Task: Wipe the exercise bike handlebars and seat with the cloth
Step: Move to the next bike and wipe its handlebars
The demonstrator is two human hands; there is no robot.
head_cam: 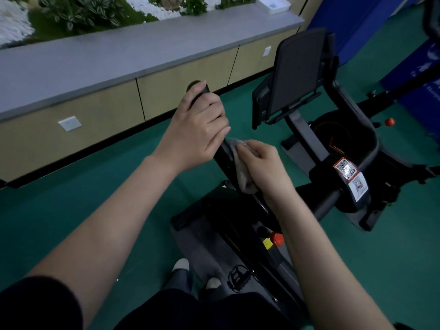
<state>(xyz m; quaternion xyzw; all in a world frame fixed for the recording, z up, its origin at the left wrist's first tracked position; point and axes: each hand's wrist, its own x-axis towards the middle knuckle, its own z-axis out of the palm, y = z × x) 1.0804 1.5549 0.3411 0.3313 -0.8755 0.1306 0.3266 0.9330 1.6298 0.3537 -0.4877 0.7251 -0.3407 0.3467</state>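
Green floor underfoot. Mid-wipe on handlebar: clamping left hand fingers round its end, pinching cloth against bar in right hand. Seat out of view, probably yet to do.

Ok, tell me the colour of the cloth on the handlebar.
Greyish-beige; the cloth shows best in the head view, gripped by the right hand.

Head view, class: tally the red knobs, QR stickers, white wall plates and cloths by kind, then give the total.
Red knobs: 2
QR stickers: 2
White wall plates: 2
Cloth: 1
Total: 7
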